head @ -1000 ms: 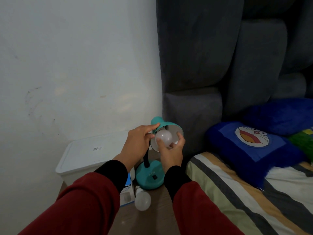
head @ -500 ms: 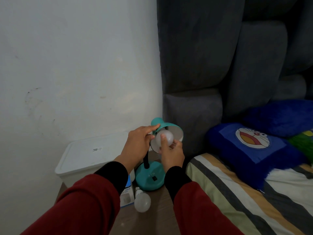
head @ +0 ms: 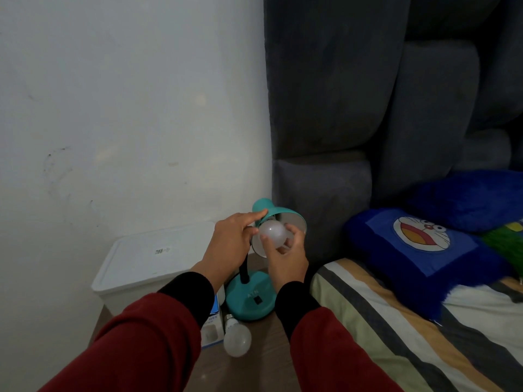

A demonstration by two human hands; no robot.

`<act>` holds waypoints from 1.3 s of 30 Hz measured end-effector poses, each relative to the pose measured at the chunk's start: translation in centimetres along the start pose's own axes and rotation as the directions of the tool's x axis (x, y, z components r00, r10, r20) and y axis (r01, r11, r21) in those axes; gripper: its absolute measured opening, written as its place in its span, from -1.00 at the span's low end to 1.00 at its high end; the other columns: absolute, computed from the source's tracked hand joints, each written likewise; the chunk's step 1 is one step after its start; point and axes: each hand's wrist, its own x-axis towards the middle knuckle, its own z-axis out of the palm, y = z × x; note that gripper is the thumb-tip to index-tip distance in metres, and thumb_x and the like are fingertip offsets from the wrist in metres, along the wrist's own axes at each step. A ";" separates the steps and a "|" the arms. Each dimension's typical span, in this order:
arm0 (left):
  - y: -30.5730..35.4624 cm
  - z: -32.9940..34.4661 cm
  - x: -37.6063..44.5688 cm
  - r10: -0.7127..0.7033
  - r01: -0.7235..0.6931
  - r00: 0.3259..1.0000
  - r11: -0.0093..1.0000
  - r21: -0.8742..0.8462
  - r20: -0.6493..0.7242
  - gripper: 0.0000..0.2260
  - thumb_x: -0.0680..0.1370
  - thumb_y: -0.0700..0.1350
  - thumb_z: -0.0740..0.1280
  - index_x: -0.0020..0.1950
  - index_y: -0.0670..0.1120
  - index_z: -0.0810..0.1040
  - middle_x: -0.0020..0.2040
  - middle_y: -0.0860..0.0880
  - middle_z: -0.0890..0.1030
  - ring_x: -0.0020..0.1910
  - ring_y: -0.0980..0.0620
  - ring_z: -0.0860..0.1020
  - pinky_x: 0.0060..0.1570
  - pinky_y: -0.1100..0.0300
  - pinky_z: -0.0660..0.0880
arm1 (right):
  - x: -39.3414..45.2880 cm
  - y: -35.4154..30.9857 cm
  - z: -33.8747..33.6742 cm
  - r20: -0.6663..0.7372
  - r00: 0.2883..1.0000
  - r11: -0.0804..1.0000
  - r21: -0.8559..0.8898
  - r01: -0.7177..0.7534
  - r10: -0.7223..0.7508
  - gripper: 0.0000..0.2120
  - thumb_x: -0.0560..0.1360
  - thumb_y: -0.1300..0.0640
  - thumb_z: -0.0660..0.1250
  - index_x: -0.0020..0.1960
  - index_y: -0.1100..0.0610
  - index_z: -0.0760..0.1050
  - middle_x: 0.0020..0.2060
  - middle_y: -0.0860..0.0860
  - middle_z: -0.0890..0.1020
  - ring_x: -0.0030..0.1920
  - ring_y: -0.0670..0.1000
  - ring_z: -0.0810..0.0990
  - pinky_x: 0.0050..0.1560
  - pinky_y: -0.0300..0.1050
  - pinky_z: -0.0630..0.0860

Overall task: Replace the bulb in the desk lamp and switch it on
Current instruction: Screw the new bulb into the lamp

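A teal desk lamp stands on a wooden bedside surface, its round base (head: 250,302) low and its shade (head: 278,215) tilted toward me. A white bulb (head: 272,232) sits in the mouth of the shade. My right hand (head: 285,257) grips this bulb from below with fingers and thumb curled round it. My left hand (head: 230,241) holds the shade's left rim, index finger stretched along the top. A second white bulb (head: 237,340) lies loose on the wood in front of the base. The lamp is unlit.
A white lidded plastic box (head: 150,258) stands left of the lamp against the wall. A small blue-and-white bulb carton (head: 211,328) sits behind my left sleeve. A striped bed (head: 396,335) with blue pillows (head: 418,244) and a grey padded headboard (head: 368,108) fills the right.
My right hand has shifted its fingers around the bulb in the shade, thumb and fingers taking new positions. The left hand stays on the shade.
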 end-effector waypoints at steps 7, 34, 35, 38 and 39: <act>-0.1 0.1 0.0 0.025 -0.024 1.000 1.000 0.017 -0.015 -0.65 0.55 -0.32 0.28 0.29 -0.03 0.52 0.15 -0.11 0.62 0.05 0.10 0.53 -0.05 0.71 0.28 | -0.1 -0.4 0.0 -0.007 0.999 0.999 0.013 -0.047 0.047 -0.35 0.40 -0.03 0.43 0.40 -0.07 0.21 0.17 0.03 0.47 0.06 0.07 0.60 0.11 0.01 0.58; 0.1 -0.1 0.1 -0.009 0.009 1.000 1.000 -0.002 0.002 -0.64 0.55 -0.31 0.28 0.29 -0.01 0.52 0.19 -0.11 0.60 0.14 0.02 0.54 0.11 0.43 0.32 | 0.1 0.0 -0.3 -0.008 1.000 0.983 -0.183 -0.023 0.022 -0.40 0.47 -0.06 0.36 0.41 0.12 0.28 0.26 0.13 0.46 0.09 0.04 0.53 0.03 -0.22 0.43; 0.1 -0.1 0.0 -0.008 0.008 1.000 1.000 -0.004 0.002 -0.64 0.55 -0.31 0.28 0.29 -0.01 0.52 0.19 -0.11 0.60 0.14 0.02 0.55 0.10 0.43 0.33 | 0.1 0.0 -0.2 -0.009 1.000 0.984 -0.179 0.003 -0.005 -0.41 0.47 -0.04 0.35 0.42 0.07 0.26 0.27 0.14 0.45 0.14 0.07 0.54 0.05 -0.20 0.46; 0.0 0.0 0.0 -0.004 0.004 1.000 1.000 0.000 -0.004 -0.64 0.54 -0.31 0.28 0.29 -0.02 0.52 0.18 -0.11 0.61 0.13 0.00 0.55 0.10 0.43 0.33 | 0.1 -0.2 0.0 -0.005 0.999 0.989 -0.139 -0.044 0.043 -0.52 0.51 -0.11 0.26 0.37 0.04 0.30 0.17 0.17 0.57 0.07 0.10 0.61 0.04 -0.15 0.54; 0.0 0.0 0.0 -0.003 0.003 1.000 1.000 0.004 -0.003 -0.65 0.54 -0.31 0.28 0.29 -0.03 0.53 0.18 -0.12 0.61 0.13 -0.01 0.56 0.10 0.43 0.33 | 0.2 -0.3 0.0 -0.008 0.996 0.991 -0.100 -0.088 0.088 -0.51 0.52 -0.14 0.22 0.36 0.06 0.30 0.13 0.18 0.59 0.03 0.11 0.63 0.06 -0.09 0.57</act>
